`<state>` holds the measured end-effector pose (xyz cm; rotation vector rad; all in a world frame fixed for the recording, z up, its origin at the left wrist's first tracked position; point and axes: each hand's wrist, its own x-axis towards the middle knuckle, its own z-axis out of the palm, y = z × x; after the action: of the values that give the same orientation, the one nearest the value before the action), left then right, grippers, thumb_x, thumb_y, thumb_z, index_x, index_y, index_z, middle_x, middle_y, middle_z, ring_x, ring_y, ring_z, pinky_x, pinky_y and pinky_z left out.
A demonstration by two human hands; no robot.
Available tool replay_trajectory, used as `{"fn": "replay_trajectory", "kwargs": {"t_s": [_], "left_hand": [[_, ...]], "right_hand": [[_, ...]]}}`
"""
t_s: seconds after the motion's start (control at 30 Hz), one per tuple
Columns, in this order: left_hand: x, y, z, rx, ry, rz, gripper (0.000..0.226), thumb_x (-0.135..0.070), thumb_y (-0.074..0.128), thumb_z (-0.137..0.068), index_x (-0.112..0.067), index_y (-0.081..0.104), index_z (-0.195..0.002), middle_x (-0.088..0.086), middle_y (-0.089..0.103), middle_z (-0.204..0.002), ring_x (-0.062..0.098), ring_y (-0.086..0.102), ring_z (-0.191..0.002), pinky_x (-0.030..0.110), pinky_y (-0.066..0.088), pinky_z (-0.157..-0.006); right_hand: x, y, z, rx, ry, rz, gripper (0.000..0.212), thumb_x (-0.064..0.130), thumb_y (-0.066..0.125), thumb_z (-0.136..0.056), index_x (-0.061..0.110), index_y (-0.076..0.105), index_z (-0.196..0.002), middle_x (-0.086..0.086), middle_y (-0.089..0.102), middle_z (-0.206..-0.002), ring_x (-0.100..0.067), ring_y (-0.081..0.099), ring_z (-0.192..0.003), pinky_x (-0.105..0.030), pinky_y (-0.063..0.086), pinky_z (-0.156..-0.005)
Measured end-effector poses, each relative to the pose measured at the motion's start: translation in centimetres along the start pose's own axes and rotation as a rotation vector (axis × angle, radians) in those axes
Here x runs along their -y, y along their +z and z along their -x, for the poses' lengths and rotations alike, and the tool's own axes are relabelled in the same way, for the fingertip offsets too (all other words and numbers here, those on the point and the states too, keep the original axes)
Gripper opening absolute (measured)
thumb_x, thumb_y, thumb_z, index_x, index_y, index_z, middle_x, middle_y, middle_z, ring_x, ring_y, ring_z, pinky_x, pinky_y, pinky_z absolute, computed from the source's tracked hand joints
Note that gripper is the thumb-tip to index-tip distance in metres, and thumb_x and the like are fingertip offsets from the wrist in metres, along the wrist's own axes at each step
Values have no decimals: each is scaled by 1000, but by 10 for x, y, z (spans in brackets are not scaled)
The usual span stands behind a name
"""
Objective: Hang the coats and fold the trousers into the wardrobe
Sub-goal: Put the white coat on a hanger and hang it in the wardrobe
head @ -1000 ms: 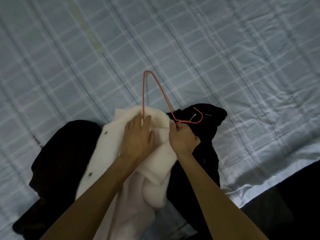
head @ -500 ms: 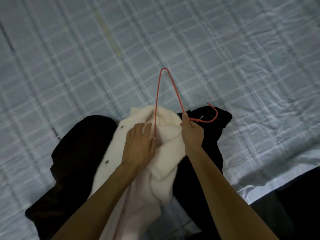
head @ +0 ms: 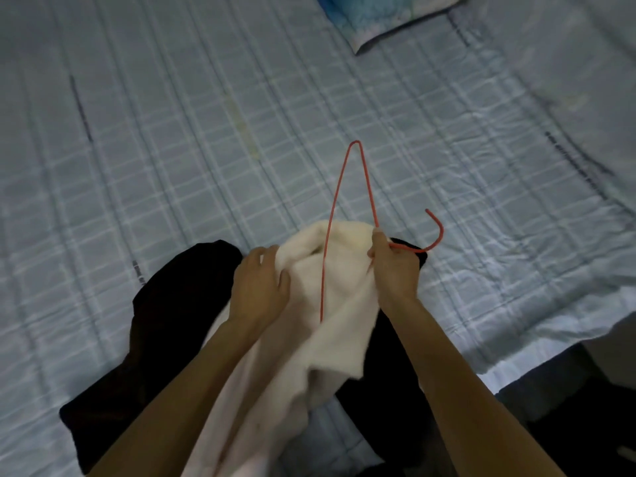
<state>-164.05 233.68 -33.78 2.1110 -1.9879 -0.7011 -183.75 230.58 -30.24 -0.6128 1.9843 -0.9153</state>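
Right hand pinches red hanger at neck; left hand grips white coat. Hanger corner beyond the grip stands bare: coat may slip off.

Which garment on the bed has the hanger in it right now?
The white coat: the red hanger runs down into it, and the left hand grips its edge. The black garment beneath has none.

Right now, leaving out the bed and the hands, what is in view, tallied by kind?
Hanger: 1
White coat: 1
Black clothing: 1 heap; separate pieces cannot be told apart
Pillow: 1
Total: 4
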Motion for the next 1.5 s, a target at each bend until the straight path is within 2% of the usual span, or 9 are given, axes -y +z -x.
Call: {"fn": "replay_trajectory", "kwargs": {"t_s": [0.3, 0.4, 0.47, 0.53, 0.67, 0.87, 1.2, 1.33, 1.5], "left_hand": [[-28, -49, 19, -86, -20, 124, 49, -30, 49, -94, -9, 42, -138, 18, 46, -136, 33, 47, -121, 42, 38, -100], [-39, -66, 29, -112, 0, 160, 48, -30, 47, -95, -10, 41, -139, 17, 44, -138, 32, 46, -122, 40, 37, -100], [-45, -76, 37, -126, 11, 196, 47, -29, 47, -96, -11, 41, -139, 16, 44, -139, 31, 45, -124, 39, 36, -101], [-49, -83, 46, -119, 16, 232, 47, -29, 47, -96, -11, 41, -139, 15, 43, -140, 29, 44, -125, 39, 35, -102], [-53, -87, 63, -95, 24, 262, 48, -30, 47, -96, -10, 40, -139, 16, 44, -139, 29, 45, -125, 40, 36, -104], [-50, -77, 79, -27, 1, 236, 48, -32, 45, -97, -12, 39, -140, 15, 42, -140, 31, 47, -122, 41, 39, -100], [-42, -30, 38, 160, -19, 50, 47, -33, 44, -97, -11, 40, -138, 15, 43, -138, 31, 47, -121, 41, 39, -96], [-37, -6, 2, 211, -28, -36, 46, -33, 44, -96, -12, 42, -138, 14, 45, -136, 31, 49, -119, 40, 41, -95], [-32, 39, -49, 278, 11, -179, 45, -35, 44, -96, -11, 44, -134, 15, 49, -130, 32, 51, -114, 41, 41, -95]], "right_hand": [[25, -48, 62, 74, -188, -91, 43, 34, 54, -93, 14, 40, -57, -4, 43, -54, -10, 42, -49, -23, 35, -51], [47, -63, 81, 108, -251, -100, 42, 32, 54, -94, 16, 53, -55, 7, 57, -53, -2, 52, -49, -18, 42, -53], [63, -71, 93, 141, -234, -150, 37, 32, 53, -95, 11, 65, -66, -1, 68, -67, -9, 65, -63, -27, 50, -63], [79, -80, 104, 165, -230, -243, 35, 32, 51, -96, 7, 62, -75, -6, 67, -74, -20, 69, -66, -34, 50, -58], [94, -100, 121, 208, -353, -57, 35, 40, 48, -96, 11, 61, -81, -2, 67, -82, -22, 70, -64, -29, 46, -47], [54, -112, 131, 127, -320, 42, 42, 41, 48, -96, 5, 65, -82, -7, 68, -79, -17, 69, -63, -32, 56, -52], [-19, -97, 86, 122, -171, 102, 24, 34, 49, -96, 20, 64, -108, 3, 68, -88, -14, 68, -74, -41, 59, -60], [-46, -77, 58, 104, -118, 168, 11, 34, 54, -92, 36, 64, -91, 8, 70, -84, -15, 68, -79, -47, 57, -70], [-74, -46, 25, 102, -44, 233, 18, 38, 53, -89, 39, 60, -71, 5, 70, -82, -19, 68, -77, -47, 57, -68]]}}
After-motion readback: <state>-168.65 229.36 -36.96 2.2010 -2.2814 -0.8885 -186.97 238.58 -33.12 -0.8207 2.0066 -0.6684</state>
